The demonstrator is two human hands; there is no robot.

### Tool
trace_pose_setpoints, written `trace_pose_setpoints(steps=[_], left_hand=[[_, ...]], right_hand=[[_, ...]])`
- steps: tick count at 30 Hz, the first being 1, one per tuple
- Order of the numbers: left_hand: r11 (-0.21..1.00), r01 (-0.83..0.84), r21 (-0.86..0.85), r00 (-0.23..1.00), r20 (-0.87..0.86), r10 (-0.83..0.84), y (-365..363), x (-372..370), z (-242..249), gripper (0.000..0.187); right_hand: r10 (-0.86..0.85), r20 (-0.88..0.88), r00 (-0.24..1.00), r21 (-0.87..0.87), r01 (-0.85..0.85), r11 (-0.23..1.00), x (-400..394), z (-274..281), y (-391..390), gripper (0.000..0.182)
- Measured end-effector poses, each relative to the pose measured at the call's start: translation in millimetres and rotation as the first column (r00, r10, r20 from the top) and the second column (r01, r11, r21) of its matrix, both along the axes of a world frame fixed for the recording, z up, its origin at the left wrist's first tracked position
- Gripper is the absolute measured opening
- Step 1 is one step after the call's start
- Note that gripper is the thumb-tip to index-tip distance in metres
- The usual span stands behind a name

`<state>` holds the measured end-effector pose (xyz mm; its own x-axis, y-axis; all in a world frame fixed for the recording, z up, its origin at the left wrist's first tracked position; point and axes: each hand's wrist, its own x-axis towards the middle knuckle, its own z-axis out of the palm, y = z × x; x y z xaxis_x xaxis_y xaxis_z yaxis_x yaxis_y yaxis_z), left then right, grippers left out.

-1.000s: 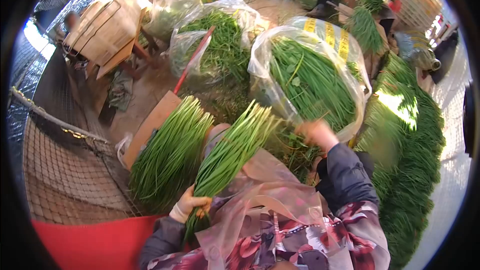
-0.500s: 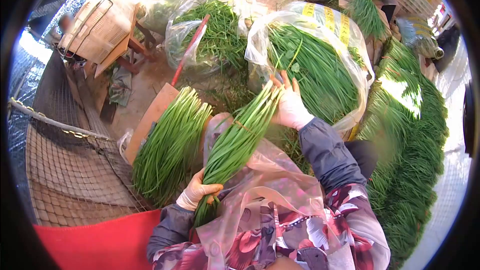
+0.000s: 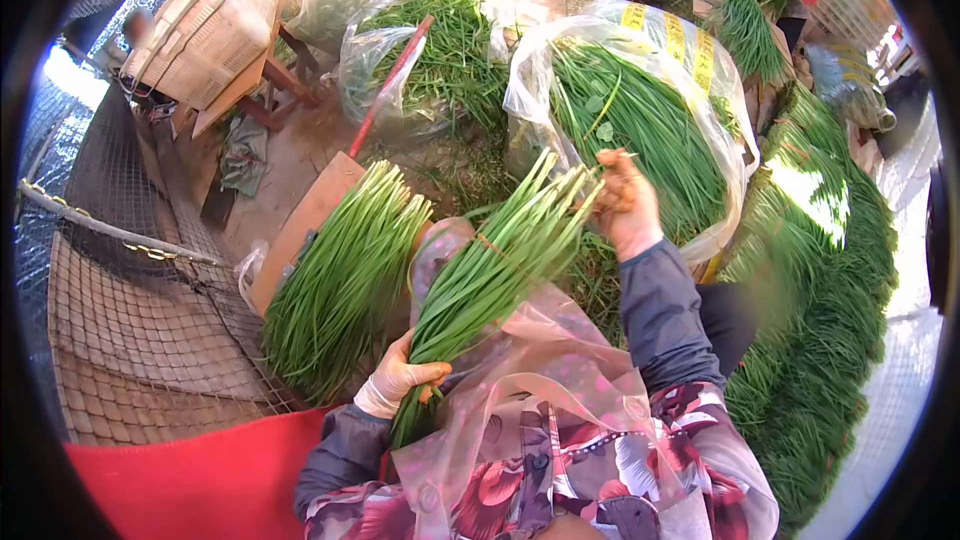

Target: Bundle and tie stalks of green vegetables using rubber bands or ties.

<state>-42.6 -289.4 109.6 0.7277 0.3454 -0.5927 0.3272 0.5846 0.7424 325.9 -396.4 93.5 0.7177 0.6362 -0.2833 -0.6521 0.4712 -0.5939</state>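
Green chive bundle point(image 3: 490, 275) lay slanted across the lap, left hand point(image 3: 405, 380) clenched round its base to steady it while right hand point(image 3: 625, 202) pinched loose tips, beside the open bag point(image 3: 640, 130).

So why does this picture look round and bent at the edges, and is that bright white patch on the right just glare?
Head view: a fisheye lens bends straight lines and leaves black corners. Direct sunlight burns out a patch on the heap of greens at the right, and the clear bag glints. The right hand looks slightly soft; the left hand and its bunch are sharp.
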Motion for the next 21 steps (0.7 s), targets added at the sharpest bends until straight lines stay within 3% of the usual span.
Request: trace_pose_setpoints(steps=[2,3,4,5,6,7,8,9,10,11,12,13,14,15,17,18,19,20,21], left_hand=[[1.0,-0.013,0.006,1.0,0.02,0.013,0,-2,1,0.053],[0.999,-0.026,0.018,0.999,0.034,0.026,4,-3,3,0.053],[1.0,0.001,0.008,1.0,0.03,-0.001,7,-5,5,0.053],[1.0,-0.009,0.015,0.999,0.035,0.009,2,-7,8,0.053],[0.997,0.012,0.082,0.999,-0.032,-0.009,-2,-4,13,0.052],[0.983,0.038,0.182,0.997,-0.068,-0.026,5,6,17,0.05],[0.976,0.048,0.211,0.999,-0.034,-0.042,9,11,13,0.049],[0.969,0.066,0.238,0.998,-0.001,-0.068,5,10,0,0.047],[0.946,0.018,0.323,0.996,0.079,-0.046,2,12,-24,0.046],[0.948,0.077,0.307,0.997,0.001,-0.081,-3,21,-6,0.047],[0.922,0.089,0.376,0.992,0.048,-0.115,-2,20,-22,0.046],[0.927,0.161,0.338,0.987,-0.049,-0.154,-6,28,-9,0.049],[0.948,0.15,0.281,0.988,-0.016,-0.152,-8,34,-12,0.048],[0.802,-0.077,0.592,0.95,0.288,-0.121,-15,43,-37,0.046],[0.892,0.062,0.448,0.979,0.149,-0.142,-15,46,2,0.046],[0.887,0.066,0.457,0.977,0.15,-0.15,-16,48,3,0.046],[0.893,0.014,0.45,0.976,0.187,-0.11,-19,52,0,0.046],[0.898,-0.04,0.439,0.972,0.225,-0.067,-22,54,-3,0.046],[0.894,-0.044,0.445,0.971,0.231,-0.067,-21,54,-5,0.046]], right_hand=[[-0.038,-0.019,0.999,0.399,0.042,0.916,64,-26,-36,0.022],[-0.252,-0.047,0.967,0.207,0.256,0.944,98,-37,-57,0.026],[-0.137,-0.016,0.99,0.429,0.13,0.894,129,-46,-86,0.03],[-0.191,0.006,0.982,0.308,0.18,0.934,120,-26,-95,0.029],[-0.213,0.336,0.917,-0.064,0.248,0.967,99,-11,-90,0.023],[0.145,0.629,0.764,-0.375,0.135,0.917,63,12,-86,0.014],[0.609,0.637,0.473,-0.7,0.025,0.713,46,14,-74,0.02],[0.585,0.731,-0.351,-0.636,-0.039,0.771,41,-6,-66,0.032],[0.743,0.668,0.052,-0.741,-0.049,0.67,0,-14,-58,0.042],[0.802,0.573,0.166,-0.792,-0.136,0.595,-32,7,-48,0.049],[0.833,0.527,0.168,-0.821,-0.153,0.55,-52,16,-37,0.054],[0.866,0.439,0.241,-0.885,-0.051,0.463,-70,22,-25,0.037],[0.836,0.449,0.316,-0.845,-0.153,0.512,-78,6,-20,0.035],[0.807,0.448,0.386,-0.788,-0.256,0.56,-79,-4,-13,0.033],[0.894,0.431,0.121,-0.882,-0.154,0.446,-81,22,-15,0.034],[0.894,0.394,0.214,-0.824,-0.349,0.447,-80,23,-18,0.032],[0.891,0.4,0.217,-0.822,-0.344,0.453,-77,24,-24,0.032],[0.674,0.698,0.242,-0.577,-0.367,0.729,-72,27,-30,0.032],[0.358,0.894,0.269,-0.242,-0.383,0.892,-66,30,-35,0.033]])
